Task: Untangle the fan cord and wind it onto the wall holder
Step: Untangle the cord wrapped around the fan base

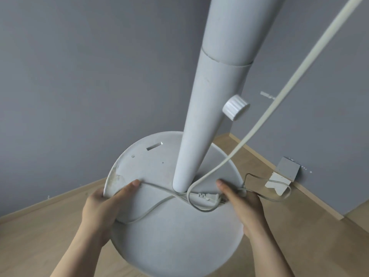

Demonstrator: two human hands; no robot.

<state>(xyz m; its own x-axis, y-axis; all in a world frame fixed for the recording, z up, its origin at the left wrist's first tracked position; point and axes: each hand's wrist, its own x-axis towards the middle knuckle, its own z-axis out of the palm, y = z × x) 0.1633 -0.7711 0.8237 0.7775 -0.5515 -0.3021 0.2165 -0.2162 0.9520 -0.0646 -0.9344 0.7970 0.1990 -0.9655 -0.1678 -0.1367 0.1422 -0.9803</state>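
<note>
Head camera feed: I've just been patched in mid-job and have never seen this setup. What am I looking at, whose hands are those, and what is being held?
There is no machine here. One wide-angle camera sits on a person's head and looks down at their own bare hands. The tall white column is a standing fan's pole, rising from its round base on a wooden floor. The left hand grips the base's rim, fingers touching the cord. The right hand is closed around the cord next to the plug. The cord lies looped around the foot of the pole. A white adjusting knob sticks out of the pole.
</note>
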